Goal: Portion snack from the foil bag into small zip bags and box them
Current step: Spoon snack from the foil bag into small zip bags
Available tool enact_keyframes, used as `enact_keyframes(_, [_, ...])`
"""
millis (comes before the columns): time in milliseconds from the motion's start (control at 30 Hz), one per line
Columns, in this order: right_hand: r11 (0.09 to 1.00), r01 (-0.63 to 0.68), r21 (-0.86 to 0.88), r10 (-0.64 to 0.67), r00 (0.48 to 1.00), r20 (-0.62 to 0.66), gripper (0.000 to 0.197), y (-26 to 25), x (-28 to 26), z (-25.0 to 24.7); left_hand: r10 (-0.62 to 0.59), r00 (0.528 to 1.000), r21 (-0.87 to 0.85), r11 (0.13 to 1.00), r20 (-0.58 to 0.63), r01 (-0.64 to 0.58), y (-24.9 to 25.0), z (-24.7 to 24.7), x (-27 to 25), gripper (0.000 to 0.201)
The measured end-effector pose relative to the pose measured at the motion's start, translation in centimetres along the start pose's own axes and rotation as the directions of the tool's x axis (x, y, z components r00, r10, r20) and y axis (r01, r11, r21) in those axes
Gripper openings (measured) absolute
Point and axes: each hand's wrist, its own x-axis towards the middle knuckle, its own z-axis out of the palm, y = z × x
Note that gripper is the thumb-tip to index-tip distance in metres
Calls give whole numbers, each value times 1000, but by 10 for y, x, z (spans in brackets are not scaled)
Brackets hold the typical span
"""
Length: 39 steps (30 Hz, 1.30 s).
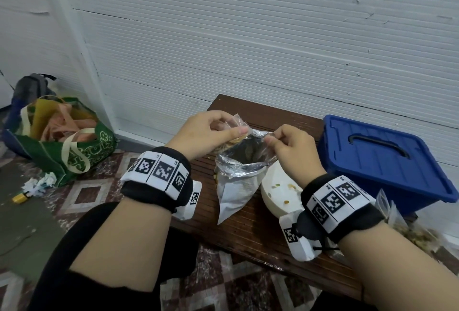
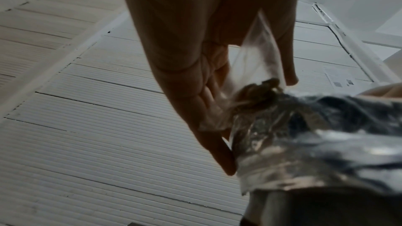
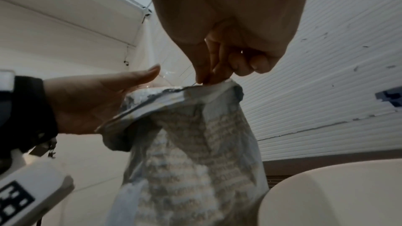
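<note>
My left hand [image 1: 231,130] pinches a small clear zip bag [image 1: 238,122] at the open mouth of the foil bag [image 1: 236,186]. In the left wrist view the zip bag [image 2: 256,54] runs between thumb and fingers [image 2: 208,92], with some snack pieces [image 2: 261,90] at its lower end against the foil bag [image 2: 304,135]. My right hand [image 1: 269,138] pinches the far right rim of the foil bag, which hangs just above the wooden table [image 1: 260,236]. The right wrist view shows that pinch [image 3: 208,78] on the foil bag [image 3: 191,152].
A white bowl [image 1: 278,191] with a few crumbs sits right of the foil bag. Behind it stands a blue lidded box [image 1: 385,156]. Filled zip bags [image 1: 409,231] lie at the table's right end. A green tote bag [image 1: 74,146] sits on the floor, left.
</note>
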Motion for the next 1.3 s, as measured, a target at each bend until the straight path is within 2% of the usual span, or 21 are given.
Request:
enact_keyframes(167, [985, -114, 126, 135, 975, -178, 22, -1, 9, -11, 23, 1000, -11, 1000, 15, -23, 0, -2, -1, 48])
enact_keyframes(267, [976, -183, 120, 208, 947, -246, 26, 0, 14, -24, 40, 999, 9, 999, 8, -40, 0, -5, -1, 55])
enact_keyframes(433, [946, -268, 181, 313, 900, -304, 30, 5, 23, -45, 22, 1000, 13, 1000, 18, -23, 1, -10, -2, 59])
enact_keyframes(533, [940, -282, 191, 330, 891, -311, 32, 6, 28, -58, 13, 999, 74, 997, 37, -16, 0, -12, -2, 55])
enact_keyframes(700, [951, -245, 188, 298, 888, -350, 26, 0, 36, -75, 8, 998, 134, 991, 66, -17, 1, -10, -3, 39])
enact_keyframes(867, [961, -222, 165, 267, 901, -341, 27, -4, 43, -71, 36, 996, 154, 987, 76, -48, 3, 0, -2, 43])
enact_keyframes(1133, [978, -144, 148, 184, 935, -304, 26, -20, 33, -53, 65, 996, 158, 985, 64, -74, 7, 16, -1, 37])
enact_keyframes(1300, [971, 53, 232, 6, 969, -248, 22, -35, 22, -45, 93, 996, 131, 987, 12, -94, 5, 24, 1, 35])
